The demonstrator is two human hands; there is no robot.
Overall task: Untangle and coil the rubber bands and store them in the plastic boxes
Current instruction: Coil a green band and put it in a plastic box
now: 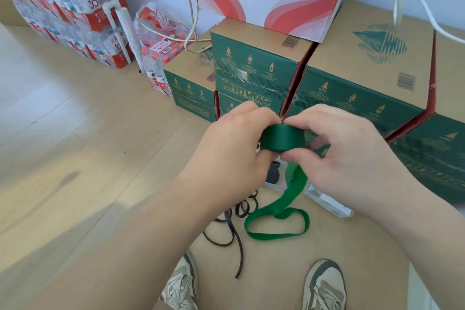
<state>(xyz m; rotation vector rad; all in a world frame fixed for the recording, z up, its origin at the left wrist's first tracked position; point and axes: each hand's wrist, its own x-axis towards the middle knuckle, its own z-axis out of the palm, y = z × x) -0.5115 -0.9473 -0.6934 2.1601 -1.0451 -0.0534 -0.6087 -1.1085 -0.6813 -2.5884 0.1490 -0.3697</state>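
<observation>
Both hands, left hand (234, 148) and right hand (344, 156), pinch the green band (281, 139) coil mid-frame; a loosened pinch could let it spring apart

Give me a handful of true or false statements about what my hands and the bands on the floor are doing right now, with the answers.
1. Both hands grip the green band. True: the left hand and right hand pinch its rolled part.
2. The green band is fully coiled. False: a loose tail hangs down and loops on the floor.
3. A black band lies on the floor below the hands. True.
4. The black band is in the left hand. False: it lies loose on the floor, unheld.
5. The cardboard boxes behind are blue. False: they are green and brown.
</observation>
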